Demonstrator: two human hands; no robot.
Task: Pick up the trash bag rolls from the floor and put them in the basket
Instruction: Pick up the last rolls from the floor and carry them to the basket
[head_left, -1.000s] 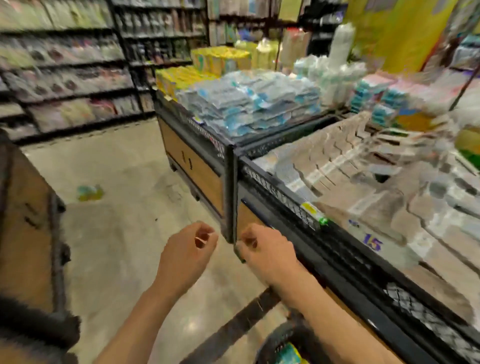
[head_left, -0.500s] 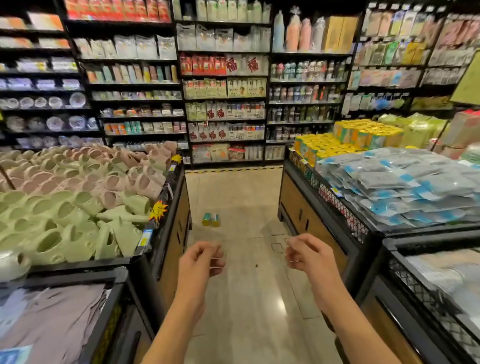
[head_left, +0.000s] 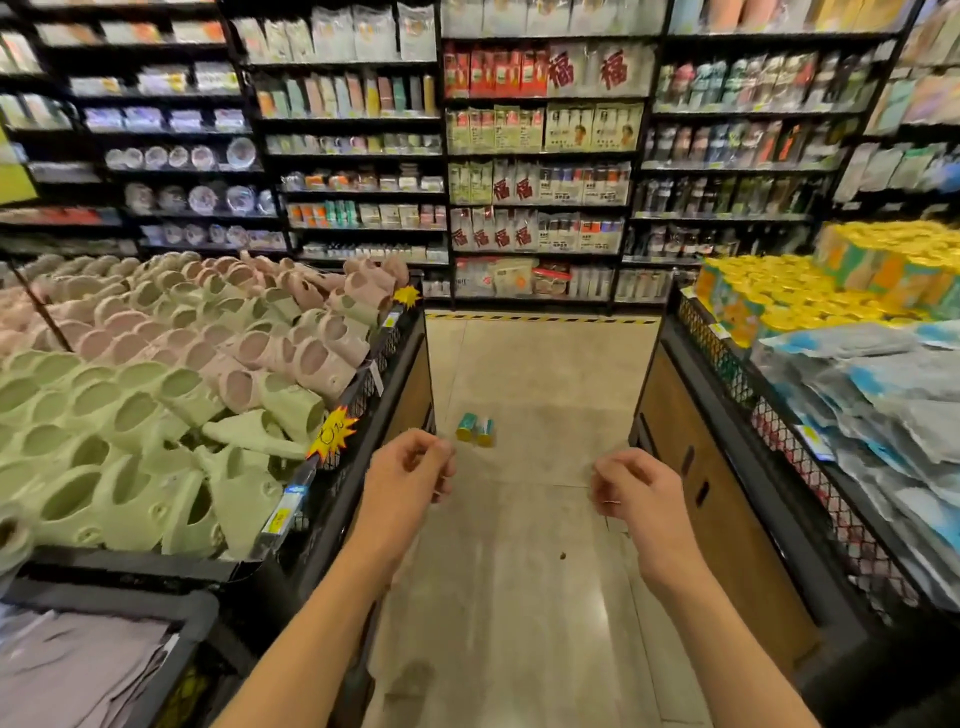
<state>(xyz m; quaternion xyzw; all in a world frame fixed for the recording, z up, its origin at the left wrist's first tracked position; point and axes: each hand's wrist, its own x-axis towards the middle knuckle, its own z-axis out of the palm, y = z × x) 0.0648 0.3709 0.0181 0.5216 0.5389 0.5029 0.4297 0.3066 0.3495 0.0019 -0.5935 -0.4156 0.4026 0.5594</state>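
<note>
2 bare forearms reach forward over the aisle floor (head_left: 519, 597), each hand held at about the same height with nothing in it. Nearest, the left hand (head_left: 404, 480) has its fingers loosely curled, thumb and fingertips close together, gripping nothing; the right hand (head_left: 631, 493) is curled the same loose way and is also empty. Both hang in the air, well apart from each other.

Just beyond the left hand, on the floor between the 2 display bins, lie the trash bag rolls (head_left: 475, 429) — 2 short teal cylinders with yellowish ends, side by side and touching. They rest nearer the left bin than the right one.

Left of the aisle, a black wire bin (head_left: 363, 395) is heaped with green and pink slippers (head_left: 171, 395), yellow starburst price tags clipped to its rim. Right of the aisle, a second black bin (head_left: 727, 374) holds flat blue-and-white packets (head_left: 872, 395) and, further back, yellow-topped packs (head_left: 810, 280).

Farthest off, past a yellow-and-black striped floor line (head_left: 540, 318), tall black shelves (head_left: 540, 156) stand crowded with packaged goods — their labels are too small to read.
</note>
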